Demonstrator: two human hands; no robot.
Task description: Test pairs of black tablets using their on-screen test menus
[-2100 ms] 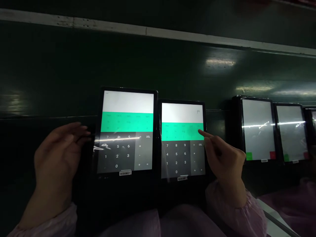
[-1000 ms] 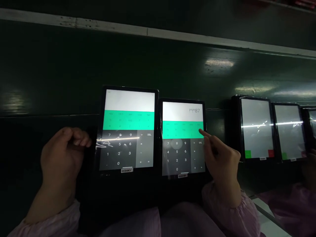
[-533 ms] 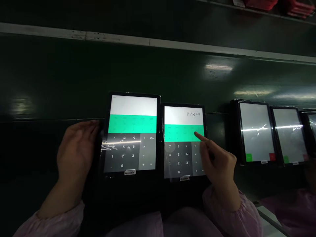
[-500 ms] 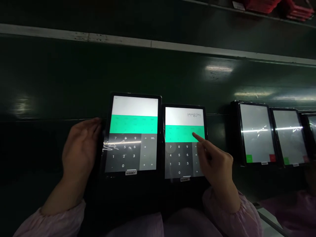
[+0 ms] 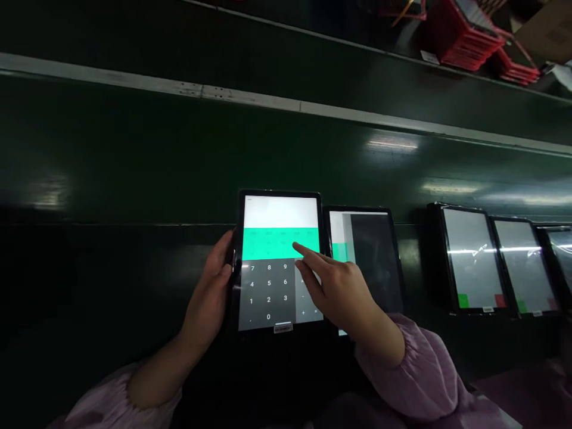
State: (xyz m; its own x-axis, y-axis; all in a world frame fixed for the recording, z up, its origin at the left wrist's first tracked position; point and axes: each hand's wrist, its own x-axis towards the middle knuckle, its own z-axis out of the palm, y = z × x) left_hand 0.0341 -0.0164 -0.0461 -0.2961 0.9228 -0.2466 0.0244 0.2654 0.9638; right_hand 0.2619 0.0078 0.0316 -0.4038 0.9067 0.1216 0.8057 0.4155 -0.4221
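Observation:
A tablet (image 5: 268,298) with a lit calculator screen lies in front of me, its display field blank above a green band. My left hand (image 5: 210,292) grips this tablet's left edge, thumb by the frame. With the index finger stretched out, my right hand (image 5: 342,292) reaches over the screen, its fingertip at the green band. Nothing is held in that hand; it covers part of the grey operator keys. Just to the right lies a second tablet (image 5: 375,244), partly hidden by my right hand and showing a mostly dark panel beside a strip of white and green.
Farther right, a tablet with a pale screen (image 5: 473,256) stands in a row with another pale-screen tablet (image 5: 525,262) and a third one cut off by the frame. Red stacked trays (image 5: 469,42) sit on a shelf at the upper right. A metal strip (image 5: 250,100) crosses the dark green surface.
My right hand has moved left from the second tablet to the first. My left hand has closed on the first tablet's edge. The second tablet's calculator has given way to a dark panel.

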